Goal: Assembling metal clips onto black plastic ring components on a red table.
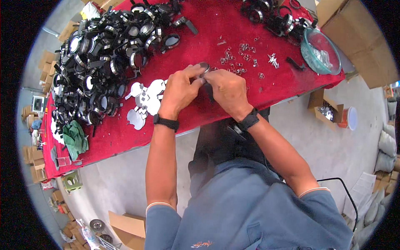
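Pinched between the fingertips of both hands was a small round metal-rimmed piece [203, 66], held above the red cloth [200, 29]. Left hand [182, 88]: fingers and thumb drawn in narrow at the near left edge of the piece. Right hand [228, 89]: fingers curled, back of the hand uppermost, tips at the piece's right side; its exact hold could not be told, the knuckles hiding the contact. Dark material showed just below the grip, between the hands; whether it belonged to the piece could not be told.

Surroundings, taken from the grip. Just left, beside the left hand: a loose group of flat white discs [154, 88], several overlapping. Farther left and beyond: a large heap of black pieces with round metal rims [112, 66], piled several deep. Well apart at the lower left, near the table's edge: a crumpled green cloth [75, 141].

Just right and beyond: scattered small metal clips [239, 59]. Farther right: a little cluster of white pins [273, 61], then a slim black part [295, 63], then a teal bowl [307, 53] with clear, shiny contents. Beyond the bowl, at the far right: a second, smaller pile of black, metal-rimmed pieces [287, 24].
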`<state>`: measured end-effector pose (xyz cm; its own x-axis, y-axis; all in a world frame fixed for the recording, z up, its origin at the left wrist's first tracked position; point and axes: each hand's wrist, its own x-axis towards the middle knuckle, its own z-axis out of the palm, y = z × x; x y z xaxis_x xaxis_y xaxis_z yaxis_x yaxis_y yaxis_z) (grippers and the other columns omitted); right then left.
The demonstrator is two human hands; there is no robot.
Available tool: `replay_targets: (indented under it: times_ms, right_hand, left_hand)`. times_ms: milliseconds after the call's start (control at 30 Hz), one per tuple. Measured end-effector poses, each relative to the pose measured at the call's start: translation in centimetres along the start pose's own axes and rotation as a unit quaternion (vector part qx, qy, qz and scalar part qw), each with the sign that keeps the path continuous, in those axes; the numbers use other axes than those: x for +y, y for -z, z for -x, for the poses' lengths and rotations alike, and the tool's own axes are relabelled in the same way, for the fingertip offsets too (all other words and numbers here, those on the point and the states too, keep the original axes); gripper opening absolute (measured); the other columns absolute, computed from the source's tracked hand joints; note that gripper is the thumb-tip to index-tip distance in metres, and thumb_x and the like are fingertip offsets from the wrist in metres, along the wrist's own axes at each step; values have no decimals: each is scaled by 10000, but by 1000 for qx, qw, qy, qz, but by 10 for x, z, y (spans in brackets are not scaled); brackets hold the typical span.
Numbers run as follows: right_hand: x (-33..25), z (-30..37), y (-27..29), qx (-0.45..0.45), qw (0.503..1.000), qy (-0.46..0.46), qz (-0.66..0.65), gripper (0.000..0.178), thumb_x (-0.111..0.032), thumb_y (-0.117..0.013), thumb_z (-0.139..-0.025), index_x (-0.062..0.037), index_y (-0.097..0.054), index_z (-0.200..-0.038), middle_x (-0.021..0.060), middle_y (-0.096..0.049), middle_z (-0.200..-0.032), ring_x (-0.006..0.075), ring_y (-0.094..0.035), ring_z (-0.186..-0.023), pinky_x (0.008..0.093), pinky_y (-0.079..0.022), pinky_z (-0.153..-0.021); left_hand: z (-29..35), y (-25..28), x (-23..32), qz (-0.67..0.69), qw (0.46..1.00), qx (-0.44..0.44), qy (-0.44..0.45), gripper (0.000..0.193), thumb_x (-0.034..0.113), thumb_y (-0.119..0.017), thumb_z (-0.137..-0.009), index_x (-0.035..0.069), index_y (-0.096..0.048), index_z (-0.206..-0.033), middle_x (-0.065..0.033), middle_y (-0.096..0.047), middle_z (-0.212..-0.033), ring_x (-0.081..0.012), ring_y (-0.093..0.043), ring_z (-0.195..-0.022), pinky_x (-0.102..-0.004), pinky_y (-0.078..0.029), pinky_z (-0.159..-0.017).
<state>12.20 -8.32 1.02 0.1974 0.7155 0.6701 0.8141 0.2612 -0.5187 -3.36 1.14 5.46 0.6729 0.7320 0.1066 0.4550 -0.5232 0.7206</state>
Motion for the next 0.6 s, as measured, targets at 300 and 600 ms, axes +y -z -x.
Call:
replay_targets:
  times_ms: [300,600]
  right_hand:
    - [-6,3,-3,20,1000,-20,-4,144,-65,-661,-905,-99,-756,-1007,119,-759,-920,322,-755,-847,442,-615,-722]
    - [0,1,5,32,999,-15,-17,156,-67,-689,-893,-61,-761,-1031,128,-752,-920,333,-741,-842,451,-616,-739]
  left_hand:
    - [-1,-7,-12,-20,999,22,-19,362,70,-691,-952,28,-748,-1307,-200,-730,-1362,-316,-658,-1358,-387,-479,-1173]
    - [-1,-7,-3,-46,998,40,-28,363,68,-695,-934,56,-764,-1291,-192,-743,-1331,-339,-664,-1343,-396,-502,-1149]
